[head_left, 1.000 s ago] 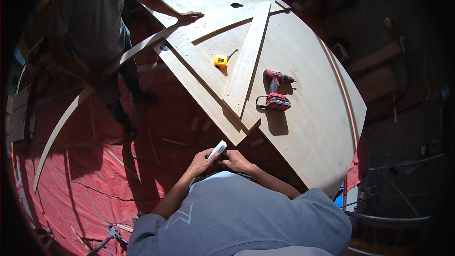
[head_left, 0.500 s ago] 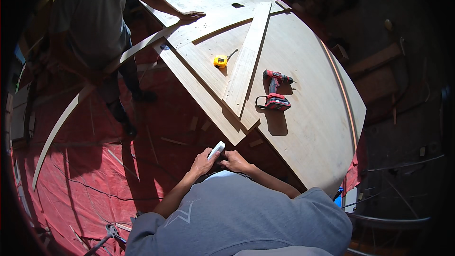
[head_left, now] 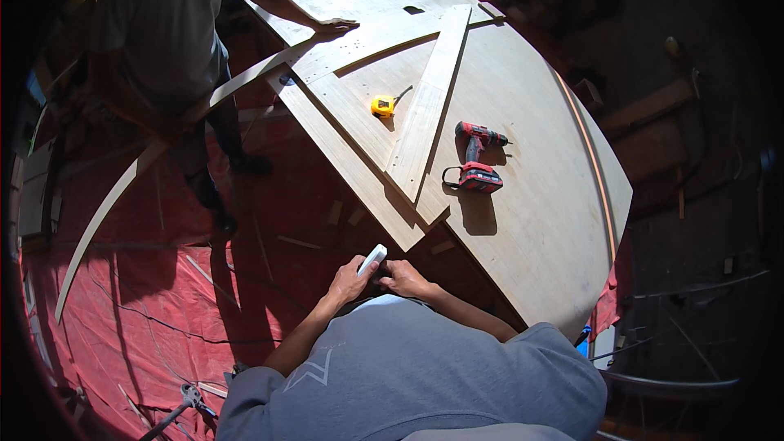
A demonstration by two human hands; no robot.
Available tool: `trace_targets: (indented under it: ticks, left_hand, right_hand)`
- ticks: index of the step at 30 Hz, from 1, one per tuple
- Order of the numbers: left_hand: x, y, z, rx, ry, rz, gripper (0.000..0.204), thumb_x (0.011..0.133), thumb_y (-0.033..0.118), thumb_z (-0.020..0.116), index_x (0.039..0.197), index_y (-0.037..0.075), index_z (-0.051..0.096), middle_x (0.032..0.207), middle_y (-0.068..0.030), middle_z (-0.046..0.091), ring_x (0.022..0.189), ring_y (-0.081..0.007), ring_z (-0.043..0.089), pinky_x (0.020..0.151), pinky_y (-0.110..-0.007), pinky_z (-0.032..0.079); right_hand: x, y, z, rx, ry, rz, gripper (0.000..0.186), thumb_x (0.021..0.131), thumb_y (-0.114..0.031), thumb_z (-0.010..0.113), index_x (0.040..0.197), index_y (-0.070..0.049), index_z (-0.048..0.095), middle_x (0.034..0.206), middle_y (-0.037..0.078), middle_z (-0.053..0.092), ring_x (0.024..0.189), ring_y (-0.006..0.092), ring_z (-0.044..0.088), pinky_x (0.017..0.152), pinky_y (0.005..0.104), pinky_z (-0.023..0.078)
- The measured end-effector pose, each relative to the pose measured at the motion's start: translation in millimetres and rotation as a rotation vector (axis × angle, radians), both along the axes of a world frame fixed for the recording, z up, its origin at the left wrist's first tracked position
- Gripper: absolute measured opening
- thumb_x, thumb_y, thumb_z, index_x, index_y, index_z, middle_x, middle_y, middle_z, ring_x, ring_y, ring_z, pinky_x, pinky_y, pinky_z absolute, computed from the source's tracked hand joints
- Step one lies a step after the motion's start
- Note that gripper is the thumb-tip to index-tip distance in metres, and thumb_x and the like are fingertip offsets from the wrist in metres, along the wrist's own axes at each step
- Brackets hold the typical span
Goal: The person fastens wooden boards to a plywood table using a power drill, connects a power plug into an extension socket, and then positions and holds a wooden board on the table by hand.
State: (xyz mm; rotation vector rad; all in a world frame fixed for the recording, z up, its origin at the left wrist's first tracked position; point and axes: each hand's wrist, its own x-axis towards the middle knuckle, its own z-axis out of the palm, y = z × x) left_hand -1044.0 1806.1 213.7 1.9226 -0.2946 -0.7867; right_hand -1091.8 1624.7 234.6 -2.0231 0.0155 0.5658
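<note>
My left hand (head_left: 351, 276) is closed around a white, slim rectangular object (head_left: 373, 258) held upright at an angle, just below the near corner of the plywood work surface. My right hand (head_left: 400, 278) is beside it with curled fingers; what they hold is hidden. Beyond my hands a long pale board (head_left: 343, 159) runs along the work surface's edge. A straight plank (head_left: 433, 94) lies diagonally across other boards. A yellow tape measure (head_left: 384, 107) sits left of that plank, and a red-and-black cordless drill (head_left: 476, 159) lies to its right on the broad plywood sheet (head_left: 539, 229).
A co-worker (head_left: 167, 24) stands at the left, one hand on the boards, by a long curved wood strip (head_left: 106, 220). A red sheet (head_left: 155, 327) with scraps and cords covers the floor. Metal tubing (head_left: 670, 384) is at lower right, dark timber (head_left: 645, 110) at right.
The view has shifted very slightly. My hands keep their hold and position, and the co-worker's hand stays on the boards.
</note>
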Motion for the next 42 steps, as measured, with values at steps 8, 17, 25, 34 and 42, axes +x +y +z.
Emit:
trace_targets:
  ticks: [8, 17, 25, 34, 42]
  left_hand:
    - [-6.0, 2.5, -2.4, 0.001, 0.005, 0.011, 0.056, 0.091, 0.057, 0.05, 0.11, 0.006, 0.058, 0.087, -0.0224, 0.066, 0.087, -0.0388, 0.065, 0.072, -0.044, 0.049]
    - [-0.7, -0.3, -3.4, 0.006, 0.005, 0.01, 0.057, 0.091, 0.058, 0.05, 0.111, 0.005, 0.058, 0.088, -0.0221, 0.066, 0.088, -0.0386, 0.065, 0.073, -0.044, 0.049]
    - [3.4, 9.5, 14.5, -0.022, 0.01, 0.042, 0.056, 0.092, 0.056, 0.05, 0.112, 0.004, 0.057, 0.092, -0.0219, 0.066, 0.091, -0.0381, 0.065, 0.076, -0.044, 0.05]
    - [-19.1, 8.5, -3.2, -0.019, 0.012, -0.027, 0.065, 0.094, 0.062, 0.037, 0.124, 0.006, 0.049, 0.108, -0.0208, 0.063, 0.106, -0.0368, 0.059, 0.088, -0.043, 0.046]
    - [2.7, 26.0, -27.3, -0.134, 0.012, 0.311, 0.063, 0.091, 0.063, 0.043, 0.097, 0.002, 0.056, 0.067, -0.0078, 0.055, 0.063, -0.0186, 0.056, 0.058, -0.036, 0.045]
  right_hand:
    - [-4.4, 1.3, -4.4, -0.078, -0.025, 0.03, 0.022, 0.086, -0.012, 0.064, 0.099, 0.006, 0.06, 0.08, 0.019, 0.067, 0.073, 0.0245, 0.065, 0.07, 0.0367, 0.05]
    - [0.6, -1.8, -9.7, -0.079, -0.031, 0.031, 0.021, 0.086, -0.012, 0.064, 0.097, 0.006, 0.06, 0.079, 0.017, 0.067, 0.073, 0.0239, 0.066, 0.07, 0.0362, 0.049]
    - [11.5, 4.5, 4.0, -0.054, -0.002, 0.06, 0.025, 0.085, -0.014, 0.065, 0.101, 0.005, 0.06, 0.084, 0.018, 0.068, 0.074, 0.0231, 0.067, 0.07, 0.0359, 0.051]
    - [2.3, 4.8, -4.2, -0.287, -0.069, 0.204, 0.029, 0.083, -0.023, 0.064, 0.099, 0.002, 0.064, 0.092, 0.021, 0.067, 0.089, 0.0349, 0.065, 0.077, 0.0412, 0.05]
    - [151.5, 8.2, 314.2, 0.334, -0.305, 0.088, 0.072, 0.096, -0.059, 0.035, 0.06, -0.002, 0.062, 0.052, 0.009, 0.057, 0.047, 0.0152, 0.059, 0.051, 0.0315, 0.049]
